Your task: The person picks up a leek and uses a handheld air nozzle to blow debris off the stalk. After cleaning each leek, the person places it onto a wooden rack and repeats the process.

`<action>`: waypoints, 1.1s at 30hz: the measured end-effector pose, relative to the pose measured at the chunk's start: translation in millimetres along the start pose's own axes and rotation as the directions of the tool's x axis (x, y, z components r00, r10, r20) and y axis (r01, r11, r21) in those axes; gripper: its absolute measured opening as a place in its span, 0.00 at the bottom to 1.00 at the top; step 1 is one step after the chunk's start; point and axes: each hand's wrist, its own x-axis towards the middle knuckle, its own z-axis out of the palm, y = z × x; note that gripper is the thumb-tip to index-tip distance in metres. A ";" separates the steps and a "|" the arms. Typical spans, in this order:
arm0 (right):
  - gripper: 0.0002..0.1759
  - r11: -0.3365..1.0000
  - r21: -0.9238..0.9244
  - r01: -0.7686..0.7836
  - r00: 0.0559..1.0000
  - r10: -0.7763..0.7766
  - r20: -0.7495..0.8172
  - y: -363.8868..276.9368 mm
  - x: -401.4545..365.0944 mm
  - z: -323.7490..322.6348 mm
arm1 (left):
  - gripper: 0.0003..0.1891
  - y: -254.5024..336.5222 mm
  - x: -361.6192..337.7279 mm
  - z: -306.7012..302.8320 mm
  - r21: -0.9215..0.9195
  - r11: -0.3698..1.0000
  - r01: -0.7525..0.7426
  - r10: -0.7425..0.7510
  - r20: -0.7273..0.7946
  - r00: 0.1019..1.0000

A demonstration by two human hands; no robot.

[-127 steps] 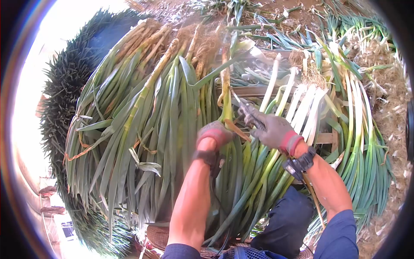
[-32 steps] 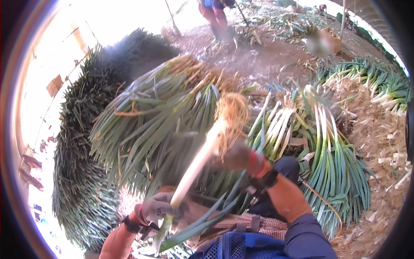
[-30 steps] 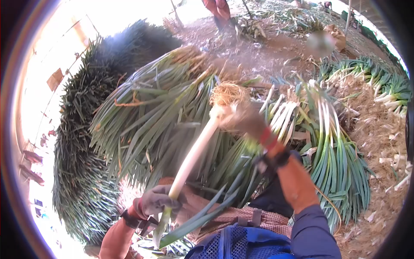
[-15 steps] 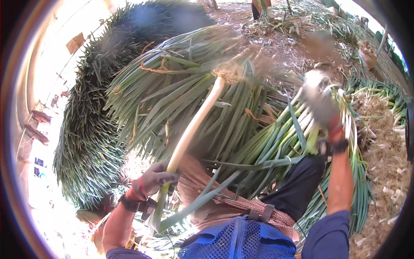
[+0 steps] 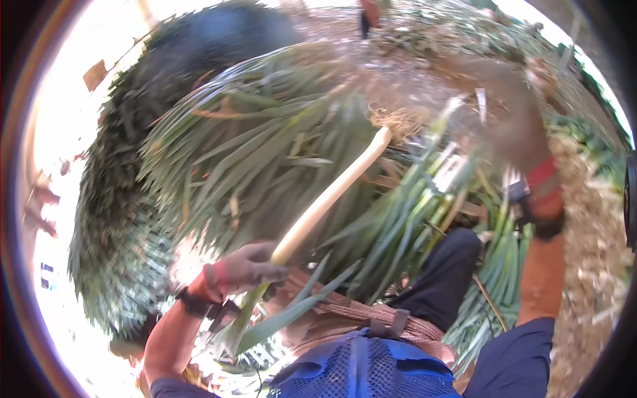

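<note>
My left hand (image 5: pixel 249 268), in a grey glove with a red cuff, is closed around a long green onion (image 5: pixel 330 194). The onion's pale stalk slants up to the right and ends in bushy brown roots (image 5: pixel 398 121). Its green leaves hang below the hand, toward my lap. My right hand (image 5: pixel 507 116), also gloved, is raised at the upper right and badly smeared by motion. Whether it holds anything is hidden by the blur. Below it lies a bunch of green onions (image 5: pixel 424 205) with pale stalks and green leaves.
A large heap of green onions (image 5: pixel 252 146) lies ahead, with a taller dark green stack (image 5: pixel 119 219) at the left. Dry root trimmings (image 5: pixel 590 265) cover the ground at the right. My bent knee (image 5: pixel 458 259) is below the bunch. Part of another person (image 5: pixel 369 14) shows at the top.
The green onion in my left hand has tilted further right, its roots moving right and slightly down. My right hand has moved right and slightly up, away from the bunch. The whole view has shifted a little.
</note>
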 end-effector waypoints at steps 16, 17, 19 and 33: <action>0.08 0.916 -0.402 -0.004 0.999 -0.009 -0.031 -57.2 -185.5 -21.0 | 0.45 40.7 58.8 60.5 0.354 0.916 -0.188 0.037 0.392 0.919; 0.13 0.902 -0.426 -0.062 0.996 0.026 -0.090 -43.3 -203.2 -42.3 | 0.43 41.4 67.4 48.7 0.412 0.886 -0.214 0.059 0.357 0.932; 0.12 0.851 -0.505 -0.143 0.985 0.074 -0.155 -17.2 -239.4 -82.8 | 0.33 28.6 94.7 -2.2 0.484 0.852 -0.200 0.187 0.075 0.979; 0.20 0.408 -0.765 -0.498 0.846 0.424 -0.324 -62.0 -337.4 -207.3 | 0.22 112.1 315.4 -203.2 0.193 0.645 -0.740 0.758 -0.286 0.586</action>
